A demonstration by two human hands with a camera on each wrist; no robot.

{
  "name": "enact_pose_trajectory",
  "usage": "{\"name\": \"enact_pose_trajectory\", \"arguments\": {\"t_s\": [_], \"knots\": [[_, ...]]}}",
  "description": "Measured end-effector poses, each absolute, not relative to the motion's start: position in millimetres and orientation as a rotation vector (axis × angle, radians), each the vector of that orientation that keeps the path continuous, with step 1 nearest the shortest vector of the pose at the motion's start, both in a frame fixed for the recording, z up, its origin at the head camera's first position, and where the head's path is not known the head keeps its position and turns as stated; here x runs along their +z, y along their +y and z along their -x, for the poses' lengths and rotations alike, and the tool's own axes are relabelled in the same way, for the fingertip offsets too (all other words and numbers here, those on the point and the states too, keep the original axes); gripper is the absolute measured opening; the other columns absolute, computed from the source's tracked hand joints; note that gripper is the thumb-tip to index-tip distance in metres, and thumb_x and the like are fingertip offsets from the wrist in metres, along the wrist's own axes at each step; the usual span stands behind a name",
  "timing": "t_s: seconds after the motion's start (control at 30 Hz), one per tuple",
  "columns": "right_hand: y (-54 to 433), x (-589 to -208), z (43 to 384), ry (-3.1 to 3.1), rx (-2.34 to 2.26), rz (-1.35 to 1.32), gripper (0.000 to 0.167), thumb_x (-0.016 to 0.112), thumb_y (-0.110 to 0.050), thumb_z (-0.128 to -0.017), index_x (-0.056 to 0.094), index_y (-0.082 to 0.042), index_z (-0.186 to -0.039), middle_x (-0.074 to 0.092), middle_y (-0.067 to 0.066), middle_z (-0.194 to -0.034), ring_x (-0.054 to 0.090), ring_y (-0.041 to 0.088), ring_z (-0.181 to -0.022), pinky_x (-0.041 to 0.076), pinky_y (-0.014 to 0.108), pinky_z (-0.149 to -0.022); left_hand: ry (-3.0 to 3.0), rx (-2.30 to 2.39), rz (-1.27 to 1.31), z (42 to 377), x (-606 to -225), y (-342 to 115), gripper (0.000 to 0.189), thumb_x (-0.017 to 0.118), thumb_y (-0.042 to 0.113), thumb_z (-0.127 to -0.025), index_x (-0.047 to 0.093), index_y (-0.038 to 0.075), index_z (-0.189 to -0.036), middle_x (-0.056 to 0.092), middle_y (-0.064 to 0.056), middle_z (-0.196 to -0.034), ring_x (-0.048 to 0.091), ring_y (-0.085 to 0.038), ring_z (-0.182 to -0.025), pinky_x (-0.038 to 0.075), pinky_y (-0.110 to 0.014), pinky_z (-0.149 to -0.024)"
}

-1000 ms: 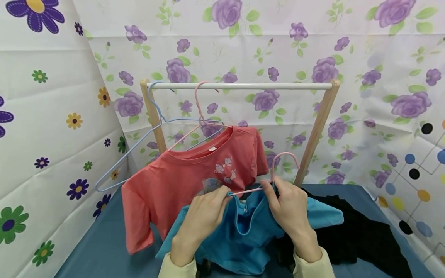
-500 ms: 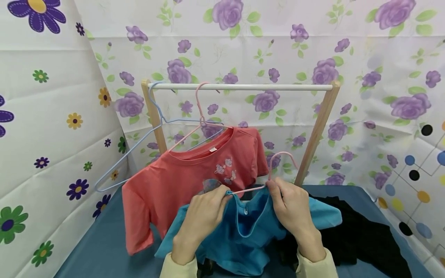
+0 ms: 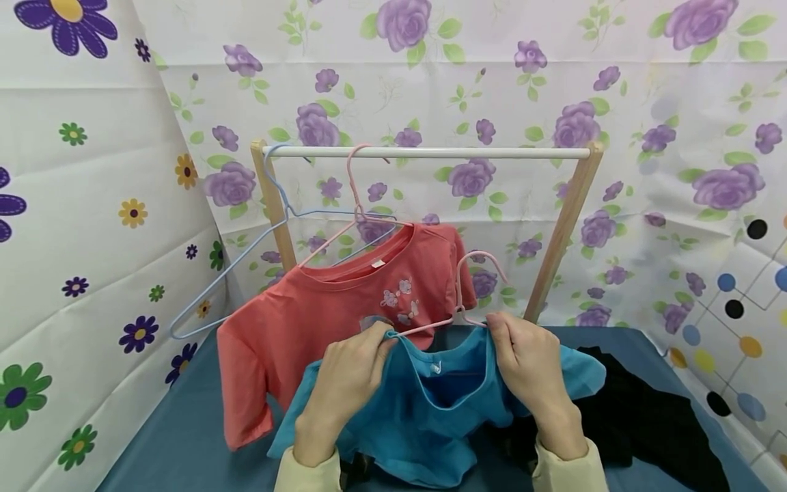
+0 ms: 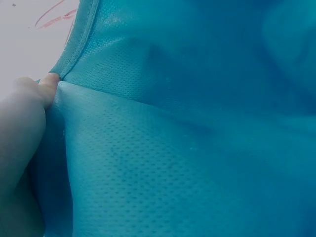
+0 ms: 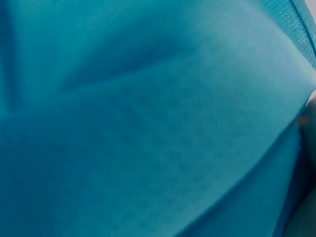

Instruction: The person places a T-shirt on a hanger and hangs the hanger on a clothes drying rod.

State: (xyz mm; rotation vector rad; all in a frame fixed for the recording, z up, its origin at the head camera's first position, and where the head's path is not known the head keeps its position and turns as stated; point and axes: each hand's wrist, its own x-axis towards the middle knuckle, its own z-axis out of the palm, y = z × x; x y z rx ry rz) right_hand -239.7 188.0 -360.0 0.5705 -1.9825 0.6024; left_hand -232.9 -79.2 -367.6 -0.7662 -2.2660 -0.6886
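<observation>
A blue short-sleeved shirt [image 3: 424, 437] hangs between the two hands, its neckline stretched wide. Inside the neck sits a pink hanger [image 3: 458, 285], its hook standing above the collar and its lower part hidden by cloth. My left hand [image 3: 346, 376] pinches the left side of the neckline with thumb and fingers. On the other side, my right hand [image 3: 533, 365] grips the collar near the hanger's right arm. In the left wrist view, the left thumb [image 4: 48, 86] presses on the collar edge. Blue fabric [image 5: 148, 138] fills most of the right wrist view.
Behind the shirt stands a rack with a white rail [image 3: 443, 152] and wooden posts [image 3: 562, 236]. A blue hanger [image 3: 230, 270] and a coral shirt [image 3: 307, 321] on a pink hanger [image 3: 353, 181] hang at its left. Black clothing [image 3: 652, 417] lies on the blue surface [image 3: 166, 437] at right.
The hands have moved apart and the blue shirt's neckline is wider. The right hand has shifted from the hook's base to the right, and the hook now stands further left, its base showing.
</observation>
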Motion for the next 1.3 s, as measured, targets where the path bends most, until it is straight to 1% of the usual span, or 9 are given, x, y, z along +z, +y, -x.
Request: {"name": "enact_pose_trajectory", "arguments": {"t_s": [0.1, 0.23, 0.33, 0.57, 0.73, 0.9, 1.1, 1.3], "knots": [[190.1, -359.8, 239.8, -1.984, 0.596, -0.563, 0.041, 0.048, -0.028, -0.105, 0.043, -0.023, -0.064, 0.026, -0.013, -0.056, 0.034, 0.006, -0.046, 0.024, 0.025, -0.044, -2.265, -0.695, 0.759, 232.7, -367.0, -82.0, 0.009, 0.065, 0.016, -0.095, 0.061, 0.012, -0.102, 0.048, 0.011, -0.065, 0.042, 0.001, -0.052, 0.043, -0.017, -0.051], [192.9, -359.2, 240.0, -1.990, 0.599, -0.550, 0.040, 0.050, -0.023, -0.103, 0.045, -0.022, -0.064, 0.027, -0.012, -0.056, 0.038, 0.007, -0.047, 0.026, 0.026, -0.044, -2.257, -0.706, 0.754, 232.1, -365.4, -85.5, 0.008, 0.065, 0.015, -0.095, 0.060, 0.012, -0.101, 0.045, 0.012, -0.064, 0.039, 0.001, -0.050, 0.042, -0.017, -0.049], [194.6, -359.1, 240.2, -1.997, 0.601, -0.542, 0.039, 0.052, -0.019, -0.102, 0.046, -0.021, -0.064, 0.027, -0.012, -0.056, 0.040, 0.008, -0.047, 0.027, 0.027, -0.045, -2.253, -0.711, 0.752, 232.4, -364.8, -87.8, 0.007, 0.065, 0.015, -0.095, 0.060, 0.012, -0.100, 0.045, 0.012, -0.064, 0.039, 0.001, -0.050, 0.042, -0.017, -0.050], [198.6, -359.9, 240.5, -2.021, 0.588, -0.547, 0.042, 0.054, -0.018, -0.101, 0.039, -0.022, -0.062, 0.023, -0.013, -0.056, 0.027, 0.003, -0.045, 0.020, 0.024, -0.043, -2.245, -0.719, 0.740, 233.1, -364.5, -94.4, 0.010, 0.068, 0.013, -0.093, 0.061, 0.014, -0.101, 0.048, 0.013, -0.068, 0.042, 0.000, -0.054, 0.046, -0.019, -0.054], [202.6, -359.5, 240.1, -2.059, 0.564, -0.523, 0.046, 0.058, -0.017, -0.099, 0.035, -0.024, -0.060, 0.021, -0.014, -0.055, 0.021, 0.002, -0.044, 0.018, 0.025, -0.041, -2.267, -0.694, 0.713, 234.4, -365.5, -99.5, 0.012, 0.069, 0.015, -0.092, 0.062, 0.015, -0.102, 0.050, 0.012, -0.067, 0.043, 0.001, -0.053, 0.047, -0.019, -0.054], [206.1, -359.0, 240.0, -2.091, 0.525, -0.488, 0.048, 0.058, -0.020, -0.099, 0.033, -0.024, -0.059, 0.020, -0.014, -0.053, 0.020, 0.002, -0.043, 0.017, 0.026, -0.040, -2.262, -0.687, 0.688, 234.3, -365.8, -105.6, 0.013, 0.070, 0.015, -0.091, 0.062, 0.015, -0.101, 0.057, 0.010, -0.069, 0.048, -0.001, -0.054, 0.050, -0.022, -0.057], [207.6, -359.6, 241.1, -2.084, 0.494, -0.480, 0.048, 0.056, -0.024, -0.100, 0.033, -0.023, -0.059, 0.020, -0.013, -0.052, 0.020, 0.003, -0.042, 0.017, 0.026, -0.039, -2.265, -0.690, 0.675, 234.9, -366.2, -111.0, 0.010, 0.070, 0.015, -0.092, 0.061, 0.016, -0.098, 0.055, 0.011, -0.068, 0.050, -0.002, -0.055, 0.049, -0.021, -0.056], [208.7, -359.5, 240.8, -2.105, 0.502, -0.472, 0.048, 0.059, -0.021, -0.099, 0.034, -0.024, -0.058, 0.020, -0.013, -0.052, 0.020, 0.002, -0.042, 0.018, 0.026, -0.039, -2.264, -0.689, 0.651, 235.3, -366.9, -114.7, 0.011, 0.071, 0.016, -0.091, 0.062, 0.016, -0.099, 0.058, 0.009, -0.069, 0.054, -0.004, -0.057, 0.053, -0.025, -0.060]]}}
